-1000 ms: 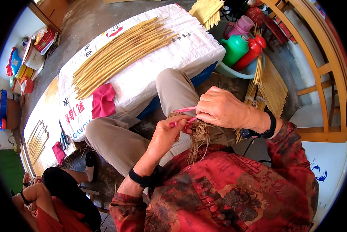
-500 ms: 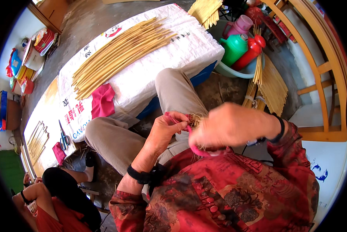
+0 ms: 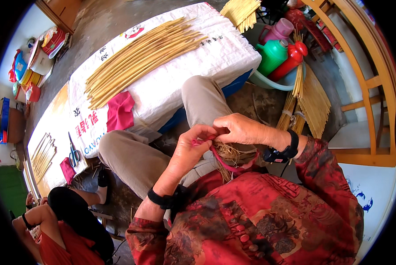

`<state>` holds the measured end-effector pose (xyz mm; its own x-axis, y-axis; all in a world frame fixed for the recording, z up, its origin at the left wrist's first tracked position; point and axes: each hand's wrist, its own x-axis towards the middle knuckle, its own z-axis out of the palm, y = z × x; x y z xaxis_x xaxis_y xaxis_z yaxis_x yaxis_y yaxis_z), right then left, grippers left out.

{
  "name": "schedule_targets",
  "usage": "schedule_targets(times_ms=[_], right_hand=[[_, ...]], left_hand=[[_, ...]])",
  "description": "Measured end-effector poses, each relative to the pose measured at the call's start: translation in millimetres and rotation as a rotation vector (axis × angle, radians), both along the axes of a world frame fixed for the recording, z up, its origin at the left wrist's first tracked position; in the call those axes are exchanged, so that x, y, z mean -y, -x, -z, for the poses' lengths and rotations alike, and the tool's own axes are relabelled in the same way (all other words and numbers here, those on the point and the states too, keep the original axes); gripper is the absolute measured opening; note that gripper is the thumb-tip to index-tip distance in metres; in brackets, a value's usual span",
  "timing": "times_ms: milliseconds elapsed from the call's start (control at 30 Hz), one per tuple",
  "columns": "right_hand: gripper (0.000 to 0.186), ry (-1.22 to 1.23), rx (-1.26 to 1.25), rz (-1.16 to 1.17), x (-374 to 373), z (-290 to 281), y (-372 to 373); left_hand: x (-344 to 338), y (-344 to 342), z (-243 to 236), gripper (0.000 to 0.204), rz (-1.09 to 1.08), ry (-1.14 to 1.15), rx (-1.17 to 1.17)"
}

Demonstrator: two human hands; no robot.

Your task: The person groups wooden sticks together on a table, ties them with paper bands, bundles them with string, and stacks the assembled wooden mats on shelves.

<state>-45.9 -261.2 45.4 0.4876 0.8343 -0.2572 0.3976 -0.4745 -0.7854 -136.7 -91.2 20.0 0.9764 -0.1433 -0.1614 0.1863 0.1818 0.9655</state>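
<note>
Many stalks [image 3: 140,62]: on white sheet [image 3: 171,86], far left
Basin [image 3: 268,83]: far right
Left hand [image 3: 191,145]: gripping pink strip [image 3: 228,167]
Right hand [image 3: 242,129]: fingers curled, hold unclear; back beside left

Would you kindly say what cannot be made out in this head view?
In the head view:
The pink strip where gripped: hidden by the left hand and right hand.
The bottom of the pale blue basin: mostly hidden by the green flask and red flask.
What the other person's hands do: too small, near the left rim.
</note>
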Motion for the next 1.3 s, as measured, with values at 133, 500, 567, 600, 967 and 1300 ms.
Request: schedule_targets(times_ms=[133,500,567,600,967,1300], right_hand=[[0.021,-0.055,-0.094,0.043,-3.1,-2.6,8.8],[0.014,-0.335,-0.304,0.233,5.5,-3.4,20.7],[0.015,-0.194,-0.455,0.25,12.2,-20.8,17.4],[0.015,-0.047,-0.605,0.264,15.7,-26.3,16.5],[0.019,-0.169,-0.516,0.04,20.9,-3.3,1.4],[0.01,-0.258,0.651,0.082,8.2,-8.4,20.1]], left_hand=[[2.9,0.7,-4.8,0.019,-0.026,-0.482,0.318],[-5.6,-7.6,-18.8,0.031,-0.037,-0.877,0.796],[-5.8,-8.4,-18.6,0.03,-0.006,-0.873,0.834],[-4.6,-8.2,-15.9,0.03,0.031,-0.852,0.877],[-1.8,-9.7,-5.4,0.027,0.096,-0.756,0.896],[0.8,-10.9,-3.4,0.026,0.083,-0.689,0.851]])
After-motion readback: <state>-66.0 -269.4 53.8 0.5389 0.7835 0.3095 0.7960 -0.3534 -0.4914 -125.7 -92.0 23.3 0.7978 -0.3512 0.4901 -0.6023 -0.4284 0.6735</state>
